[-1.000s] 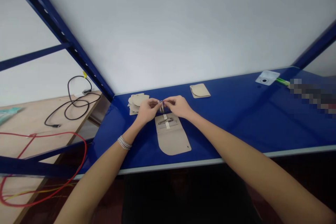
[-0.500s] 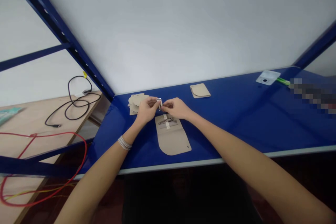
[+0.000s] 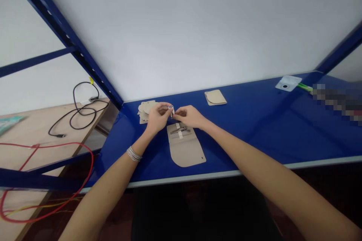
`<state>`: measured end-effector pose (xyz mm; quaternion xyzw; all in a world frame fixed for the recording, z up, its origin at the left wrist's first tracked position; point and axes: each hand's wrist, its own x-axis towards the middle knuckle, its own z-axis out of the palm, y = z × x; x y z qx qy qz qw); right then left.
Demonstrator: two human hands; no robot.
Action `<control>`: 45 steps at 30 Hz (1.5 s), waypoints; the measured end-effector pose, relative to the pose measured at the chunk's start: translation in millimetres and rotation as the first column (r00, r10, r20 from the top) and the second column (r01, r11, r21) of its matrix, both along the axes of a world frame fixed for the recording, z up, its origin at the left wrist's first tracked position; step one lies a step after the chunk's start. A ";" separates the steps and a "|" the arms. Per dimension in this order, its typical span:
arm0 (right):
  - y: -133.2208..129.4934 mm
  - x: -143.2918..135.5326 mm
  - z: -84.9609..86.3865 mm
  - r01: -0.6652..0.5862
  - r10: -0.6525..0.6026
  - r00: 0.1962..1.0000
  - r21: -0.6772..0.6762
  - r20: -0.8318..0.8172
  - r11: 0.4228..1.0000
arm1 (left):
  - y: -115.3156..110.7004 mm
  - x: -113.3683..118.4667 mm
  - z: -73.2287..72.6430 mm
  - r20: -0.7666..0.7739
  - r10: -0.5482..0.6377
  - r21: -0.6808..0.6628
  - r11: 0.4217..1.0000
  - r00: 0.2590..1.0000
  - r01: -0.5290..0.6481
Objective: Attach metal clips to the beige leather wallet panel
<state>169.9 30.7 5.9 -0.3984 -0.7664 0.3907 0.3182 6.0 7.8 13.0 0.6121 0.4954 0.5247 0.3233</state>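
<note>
A small shiny metal piece [image 3: 171, 110] is pinched between my two hands above the blue table. My left hand [image 3: 158, 117] has its fingers closed on the piece's left side. On the other side, my right hand [image 3: 190, 116] grips it with thumb and fingers. Just below lies an opened beige case [image 3: 186, 151], its flap toward the front edge. Metal tools [image 3: 178, 130] sit in the case's upper part under white bands. Beside my left hand is a pile of beige cases [image 3: 143, 112], partly covered by that hand.
A closed beige case [image 3: 215, 97] lies near the wall. A white card [image 3: 288, 83] and a green item [image 3: 304, 87] are at the right. Black cable [image 3: 79, 110] and red cable [image 3: 91, 158] are at the left, by blue frame posts [image 3: 76, 47].
The metal piece has tilted slightly between my fingers. My left hand has shifted very slightly; the cases have stayed in place.
</note>
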 end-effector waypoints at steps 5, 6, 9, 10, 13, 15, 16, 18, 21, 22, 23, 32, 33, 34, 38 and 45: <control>0.0 0.2 -0.4 -0.031 0.030 0.999 0.037 0.013 0.999 | 0.4 -0.9 -0.8 -0.026 -0.009 0.001 1.000 1.000 0.009; -0.2 0.2 -0.2 -0.031 0.030 0.999 0.047 0.017 0.998 | 0.3 -0.8 -0.7 -0.029 -0.013 0.003 1.000 0.999 0.013; -1.4 -0.2 1.4 -0.018 0.016 0.999 0.065 0.029 0.998 | 0.1 -0.2 -0.7 -0.040 -0.022 0.008 1.000 0.999 0.022; -1.9 -0.3 2.1 -0.011 0.009 0.999 0.065 0.034 0.998 | 0.1 -0.1 -0.8 -0.044 -0.023 0.011 1.000 0.999 0.024; -3.6 -0.4 4.4 0.004 -0.006 0.999 0.057 0.036 0.998 | -0.1 -0.3 -1.4 -0.069 -0.028 0.016 0.999 0.997 0.029; -4.3 -0.5 5.5 0.015 -0.017 0.999 0.052 0.037 0.999 | -0.2 -0.8 -1.8 -0.097 -0.023 0.023 0.999 0.995 0.025; -4.5 -0.5 5.7 0.020 -0.022 0.999 0.053 0.038 0.998 | -0.3 -0.9 -1.9 -0.111 -0.020 0.028 0.999 0.994 0.024; -4.5 -0.7 5.6 0.025 -0.027 0.999 0.055 0.045 0.998 | -0.3 -1.2 -1.9 -0.128 -0.015 0.037 0.999 0.992 0.020; -3.9 -1.0 4.4 0.023 -0.026 0.998 0.059 0.050 0.998 | 0.2 -1.3 -1.9 -0.128 -0.010 0.038 0.999 0.992 0.015; -3.6 -1.1 3.9 0.020 -0.023 0.998 0.058 0.050 0.998 | 0.5 -1.3 -1.9 -0.124 -0.009 0.035 0.999 0.992 0.014; -3.3 -1.2 3.5 0.020 -0.023 0.998 0.059 0.050 0.998 | 0.7 -1.4 -1.8 -0.119 -0.010 0.033 0.999 0.993 0.014; -2.8 -1.6 2.2 0.039 -0.041 0.999 0.070 0.029 0.997 | 2.7 -2.4 -2.3 -0.065 -0.007 0.034 0.999 0.998 0.009; -2.8 -1.6 2.3 0.044 -0.045 0.999 0.061 0.018 0.997 | 3.8 -3.2 -3.4 -0.042 -0.010 0.024 1.000 0.999 0.011; -2.6 -1.6 2.2 0.052 -0.052 0.999 0.052 0.004 0.997 | 5.0 -4.0 -4.7 -0.015 -0.013 0.012 1.000 1.000 0.014; 0.2 -1.9 0.1 0.114 -0.113 0.992 0.036 -0.050 0.993 | 9.1 -6.2 -8.9 0.094 -0.013 -0.017 1.000 0.995 0.015; 5.9 -2.0 -4.4 0.193 -0.182 0.975 0.085 -0.124 0.977 | 7.0 -4.3 -6.0 0.113 -0.022 -0.023 0.999 0.993 0.025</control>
